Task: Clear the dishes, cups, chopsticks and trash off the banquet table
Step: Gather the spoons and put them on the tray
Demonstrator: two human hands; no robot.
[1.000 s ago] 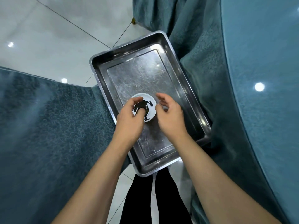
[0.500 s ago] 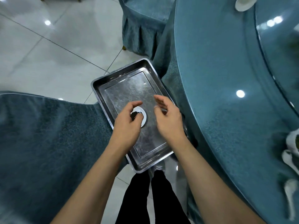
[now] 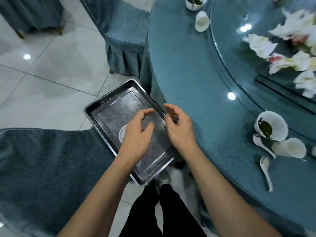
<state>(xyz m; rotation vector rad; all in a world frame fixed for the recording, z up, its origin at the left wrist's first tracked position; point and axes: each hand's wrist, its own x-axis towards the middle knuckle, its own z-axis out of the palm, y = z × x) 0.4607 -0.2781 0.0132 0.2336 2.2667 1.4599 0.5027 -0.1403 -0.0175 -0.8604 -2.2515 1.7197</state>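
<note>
Both your hands hover over the metal tray (image 3: 111, 115), and neither holds anything. Your left hand (image 3: 138, 134) has loosely curled fingers above the tray's middle, and it covers most of the small white dish (image 3: 122, 133) sitting near the tray's left rim. Your right hand (image 3: 179, 129) is relaxed too, fingers half bent, over the tray's right edge where it meets the table (image 3: 184, 69). The tray's far half is bare metal. To your right, near the table's edge, a white bowl (image 3: 271, 128) with dark green scraps lies tilted, a tipped cup (image 3: 289, 147) just beside it, and a white spoon (image 3: 265, 170) lies closer to you. Two more cups (image 3: 201, 20) sit at the far rim. A covered chair (image 3: 42, 168) flanks your left, with open floor (image 3: 42, 74) beyond.
</note>
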